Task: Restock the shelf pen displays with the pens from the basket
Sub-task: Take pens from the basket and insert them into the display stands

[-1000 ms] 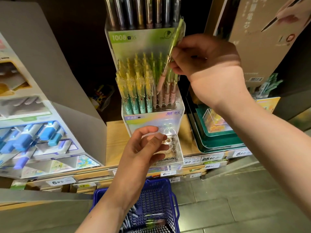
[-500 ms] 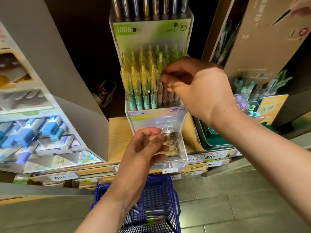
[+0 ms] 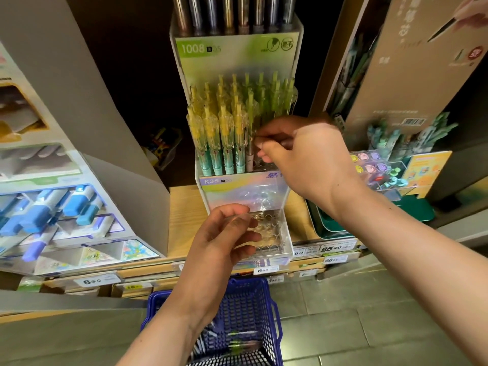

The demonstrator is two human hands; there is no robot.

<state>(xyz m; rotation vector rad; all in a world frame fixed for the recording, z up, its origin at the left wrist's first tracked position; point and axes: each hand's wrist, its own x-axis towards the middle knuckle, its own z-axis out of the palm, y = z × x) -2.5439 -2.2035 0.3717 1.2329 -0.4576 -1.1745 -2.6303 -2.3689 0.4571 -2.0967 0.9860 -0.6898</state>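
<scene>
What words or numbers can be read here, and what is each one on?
"1008" and "0.5": green card atop the display.
"K35": strip under the pens.
"6 90": left tag and middle tag.
"25 90": right tag.
"26 90": lower tag beneath it.
Brown box: print blurred, unreadable.
Remaining shelf tags: too small to read.

The right hand (image 3: 309,159) covers the green pens (image 3: 277,101) low down; the bottom edge crops the basket (image 3: 247,299).
</scene>
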